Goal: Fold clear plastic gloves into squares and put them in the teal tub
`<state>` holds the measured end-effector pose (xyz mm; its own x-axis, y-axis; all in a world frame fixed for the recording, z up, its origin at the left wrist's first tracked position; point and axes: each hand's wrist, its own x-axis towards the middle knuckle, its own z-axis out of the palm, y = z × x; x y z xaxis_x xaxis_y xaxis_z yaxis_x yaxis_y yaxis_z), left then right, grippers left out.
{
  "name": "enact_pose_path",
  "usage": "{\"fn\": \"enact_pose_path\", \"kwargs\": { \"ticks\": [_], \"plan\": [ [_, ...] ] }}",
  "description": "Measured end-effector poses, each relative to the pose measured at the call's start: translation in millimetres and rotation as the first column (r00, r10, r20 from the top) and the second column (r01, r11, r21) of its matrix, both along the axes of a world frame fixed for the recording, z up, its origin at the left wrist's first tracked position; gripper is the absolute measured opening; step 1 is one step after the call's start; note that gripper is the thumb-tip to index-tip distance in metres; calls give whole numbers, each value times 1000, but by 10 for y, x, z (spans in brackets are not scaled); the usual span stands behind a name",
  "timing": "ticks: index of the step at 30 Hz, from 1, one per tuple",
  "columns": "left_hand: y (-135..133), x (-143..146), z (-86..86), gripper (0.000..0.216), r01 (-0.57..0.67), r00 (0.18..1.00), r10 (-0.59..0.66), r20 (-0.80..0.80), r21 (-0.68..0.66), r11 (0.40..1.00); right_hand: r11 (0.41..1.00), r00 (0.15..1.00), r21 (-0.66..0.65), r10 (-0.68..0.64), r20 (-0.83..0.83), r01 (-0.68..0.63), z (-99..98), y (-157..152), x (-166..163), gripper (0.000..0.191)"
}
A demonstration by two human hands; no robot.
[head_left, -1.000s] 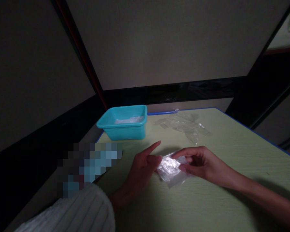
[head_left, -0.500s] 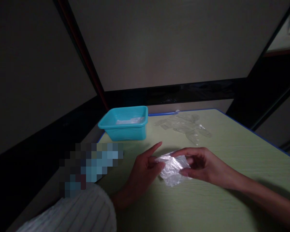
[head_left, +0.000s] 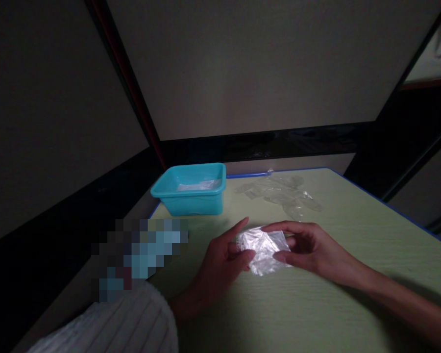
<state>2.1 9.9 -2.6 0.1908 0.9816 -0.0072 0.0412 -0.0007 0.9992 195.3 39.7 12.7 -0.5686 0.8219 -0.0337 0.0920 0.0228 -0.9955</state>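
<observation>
A small clear plastic bag (head_left: 263, 248) is held just above the pale green table (head_left: 316, 304), between both of my hands. My left hand (head_left: 220, 264) pinches its left edge with thumb and fingers, the index finger sticking out. My right hand (head_left: 308, 250) grips its right edge between thumb and fingers. The scene is dim.
A teal plastic tub (head_left: 189, 189) with clear plastic inside stands at the table's far left corner. Several loose clear bags (head_left: 279, 193) lie at the far edge. A pixelated patch (head_left: 139, 255) sits left of my left hand. Dark frame bars and walls surround the table.
Both hands have turned and drawn the bag a little upward and flatter between them; the view has shifted slightly.
</observation>
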Motion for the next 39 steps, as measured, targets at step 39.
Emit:
{"fn": "enact_pose_path", "kwargs": {
  "ticks": [39],
  "plan": [
    [-148,3,-24,66,-57,988,72,-135,114,992,982,991,143,-128,32,122,-9,-83,-58,45]
  ]
}}
